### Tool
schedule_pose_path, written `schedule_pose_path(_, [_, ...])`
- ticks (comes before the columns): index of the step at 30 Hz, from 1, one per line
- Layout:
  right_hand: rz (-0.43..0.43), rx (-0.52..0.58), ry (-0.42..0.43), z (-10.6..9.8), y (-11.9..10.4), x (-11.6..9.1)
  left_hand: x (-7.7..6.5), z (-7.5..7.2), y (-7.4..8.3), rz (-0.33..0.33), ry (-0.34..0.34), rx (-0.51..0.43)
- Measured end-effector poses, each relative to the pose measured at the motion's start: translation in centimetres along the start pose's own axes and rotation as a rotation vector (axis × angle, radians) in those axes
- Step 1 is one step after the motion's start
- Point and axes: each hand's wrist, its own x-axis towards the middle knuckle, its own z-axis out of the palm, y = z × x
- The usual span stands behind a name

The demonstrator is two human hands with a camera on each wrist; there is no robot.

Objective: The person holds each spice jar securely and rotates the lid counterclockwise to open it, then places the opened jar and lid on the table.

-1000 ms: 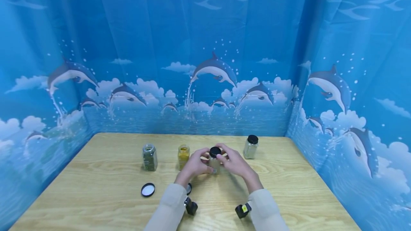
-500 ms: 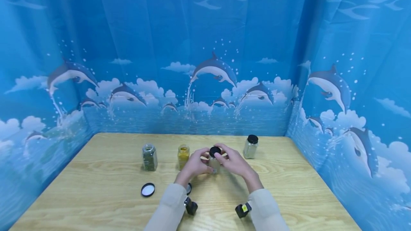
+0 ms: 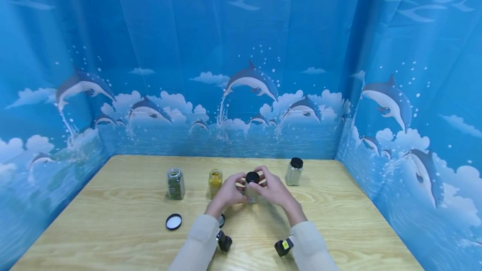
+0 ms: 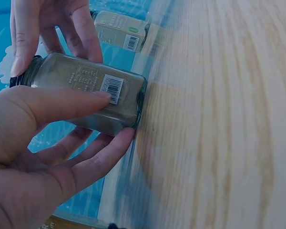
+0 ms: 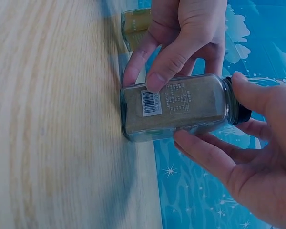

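Observation:
A glass spice jar (image 3: 252,195) of grey-brown powder stands upright near the middle of the table, between both hands. My left hand (image 3: 231,191) grips its body, thumb on the barcode side in the left wrist view and fingers round the opposite side. At the top, my right hand (image 3: 275,189) holds the black lid (image 5: 242,112), its thumb on the lid's edge. Other right fingers lie along the upper body of the jar in the right wrist view. The lid sits on the jar's mouth.
Left of the hands stand an uncapped jar of yellow powder (image 3: 215,182) and an uncapped jar of dark green flakes (image 3: 175,185). A black-lidded jar (image 3: 294,172) is at the back right. One loose lid (image 3: 173,222) lies at left; another (image 3: 221,221) is partly hidden by the left wrist.
The right hand's fingers have shifted slightly around the lid, with the index finger a little higher and further right. The left hand and the jar stay in place.

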Motion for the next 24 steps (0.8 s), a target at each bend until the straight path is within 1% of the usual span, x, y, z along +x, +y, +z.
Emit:
schedule_pose_path(3, [0.002,-0.002,-0.007,-0.02,0.01,0.02,0.06,0.01,-0.04,0.023,0.0,0.014])
schedule_pose_path(5, [-0.013,-0.01,-0.02,-0.08,0.08,0.07,0.07,0.01,-0.01,0.033,0.0,0.019])
schedule_pose_path(9, [-0.052,-0.019,-0.052,-0.3,0.12,0.07,-0.01,0.0,0.1,0.034,0.005,0.038])
schedule_pose_path(12, [-0.066,-0.015,-0.07,-0.4,0.16,0.09,-0.04,-0.05,0.12,0.032,0.005,0.044])
schedule_pose_path(18, [-0.063,0.007,-0.089,-0.42,0.31,0.2,-0.06,-0.18,0.14,0.029,-0.008,0.043])
schedule_pose_path(24, [-0.048,0.006,-0.091,-0.54,0.34,0.01,-0.02,-0.08,0.01,0.045,-0.002,0.033])
